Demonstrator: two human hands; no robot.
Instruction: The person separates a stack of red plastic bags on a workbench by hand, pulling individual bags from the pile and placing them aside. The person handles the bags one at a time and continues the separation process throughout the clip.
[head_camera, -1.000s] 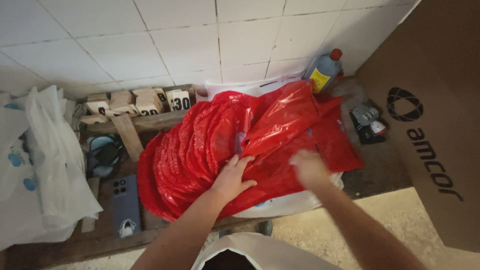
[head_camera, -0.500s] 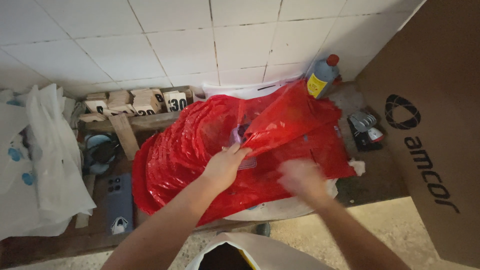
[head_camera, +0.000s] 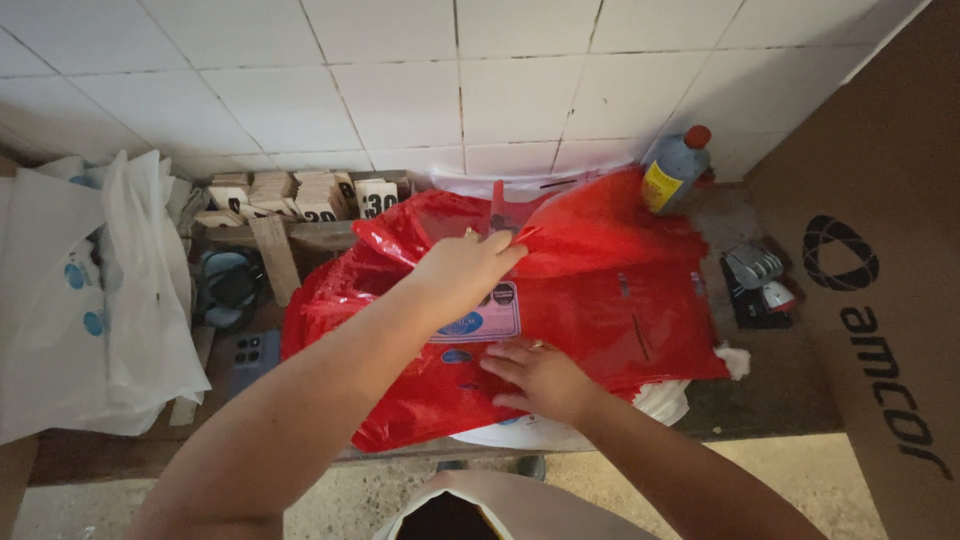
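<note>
A large red plastic bag lies spread over a white bundle on a dark bench against a white tiled wall. My left hand pinches the bag's upper edge near its middle and lifts it. Lower down, my right hand presses flat on the front of the bag, just under a pale printed label that shows through the plastic.
A grey bottle with a red cap stands at the wall behind the bag. White plastic bags hang at the left, beside a phone and small wooden blocks. A tall cardboard box stands at the right, with a small packaged item beside it.
My left hand has moved up from the front of the bag to its top edge and taken hold. My right hand has shifted left and down onto the bag's front.
</note>
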